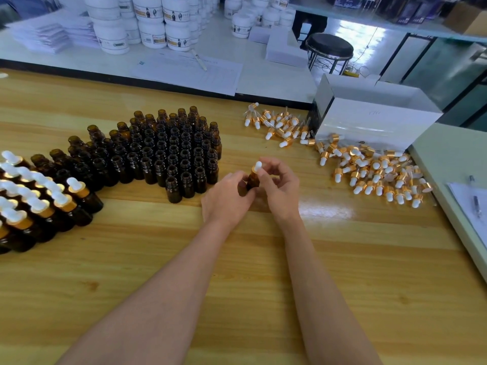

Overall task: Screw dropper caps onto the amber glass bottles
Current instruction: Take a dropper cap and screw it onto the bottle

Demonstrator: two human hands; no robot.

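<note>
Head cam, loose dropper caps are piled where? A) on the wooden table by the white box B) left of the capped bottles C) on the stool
A: the loose dropper caps lie scattered on the wooden table beside the white box, right of the uncapped amber bottles.

A wood-grain tabletop [237, 259] spans a workroom, its far edge meeting a white counter [266, 80] stacked with white jars [158, 22] and paper sheets [189, 72]. Beyond the far right corner, a black round stool [329, 47] stands on a glossy floor [369, 35] reflecting bright light, beside glass partitions [442, 67].
</note>
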